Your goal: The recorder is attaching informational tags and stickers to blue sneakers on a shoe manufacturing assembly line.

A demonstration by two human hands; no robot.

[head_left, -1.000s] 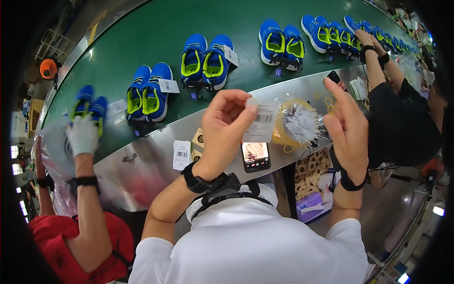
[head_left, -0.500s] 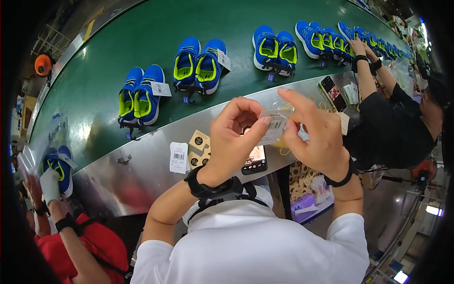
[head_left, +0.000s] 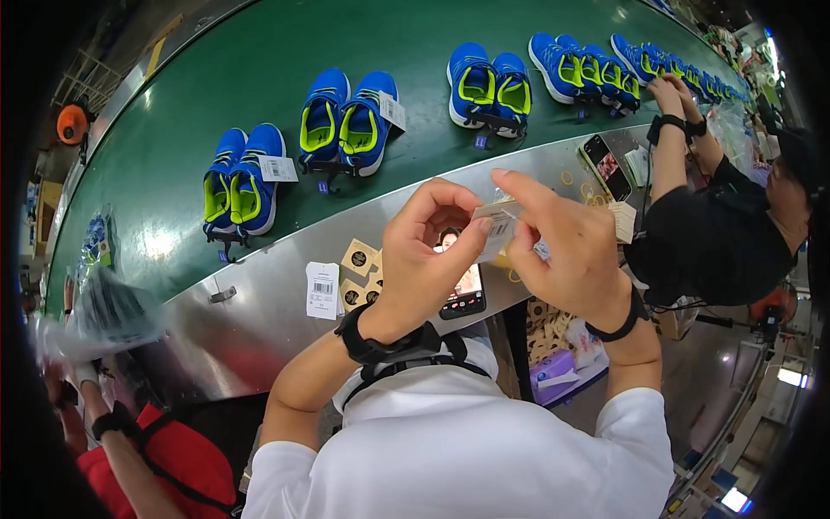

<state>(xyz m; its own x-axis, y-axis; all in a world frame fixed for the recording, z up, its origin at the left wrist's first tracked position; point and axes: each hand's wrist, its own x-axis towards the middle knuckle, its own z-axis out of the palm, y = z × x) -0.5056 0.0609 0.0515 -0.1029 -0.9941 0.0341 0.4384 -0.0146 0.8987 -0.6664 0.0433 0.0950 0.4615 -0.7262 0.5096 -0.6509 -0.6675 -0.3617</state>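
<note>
Step in hand: I judge I am working a small white paper tag [head_left: 494,227] between both hands, raised over the steel ledge [head_left: 259,320] in front of my chest.
My left hand [head_left: 424,259]: thumb and forefinger pressed together on the tag's near edge, the other fingers curled in.
My right hand [head_left: 566,251]: forefinger stretched out over the tag's top, thumb under it, pinching the far side; the rest of the fingers are folded, and I cannot tell whether they hold anything more.
Where the tag is: in the air between my fingertips, above the dark phone [head_left: 462,290] lying on the ledge.
Next move, as I judge it: a fine grip and steady wrists, since the tag is thin and bends easily.
White barcode label [head_left: 322,290]: rectangular, flat on the ledge, left of my left wrist.
Brown square cards [head_left: 356,270]: tan with dark round marks, just beside that label.
Blue and lime shoe pairs [head_left: 350,121]: on the green conveyor belt [head_left: 216,78], each pair carrying a white hang tag.
Purple-and-white packet [head_left: 558,381]: below the ledge, near my right elbow.
</note>
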